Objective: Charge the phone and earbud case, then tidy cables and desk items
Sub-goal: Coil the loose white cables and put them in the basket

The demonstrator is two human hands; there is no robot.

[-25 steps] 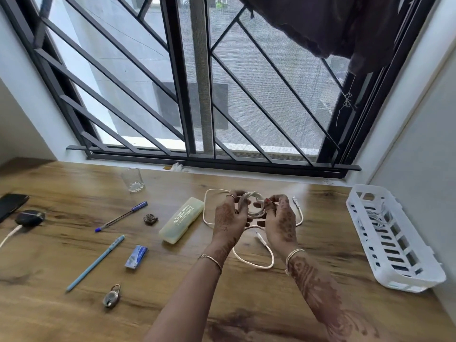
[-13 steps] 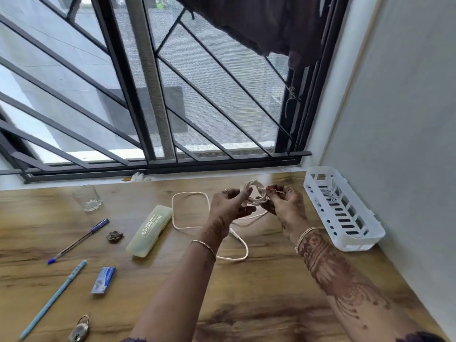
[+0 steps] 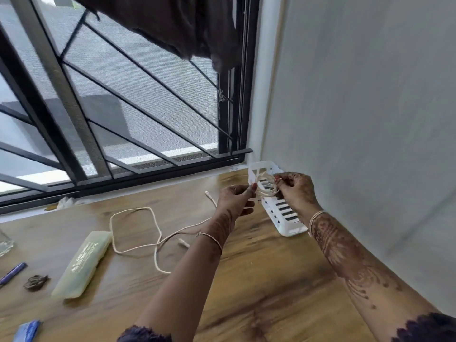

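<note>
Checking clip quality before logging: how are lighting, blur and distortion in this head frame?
Head view: soft daylight through the window grille, no glare on the desk; wide-angle distortion slants the grille and wall; the cable coil pinched between left hand and right hand looks slightly blurred.

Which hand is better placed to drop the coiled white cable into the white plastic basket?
Probably the right hand: it pinches the coiled white cable directly above the white slotted plastic basket. The left hand holds the coil's other side, over the wooden desk.

Glass and blue pen cut by left edge, basket partly behind right hand
</note>
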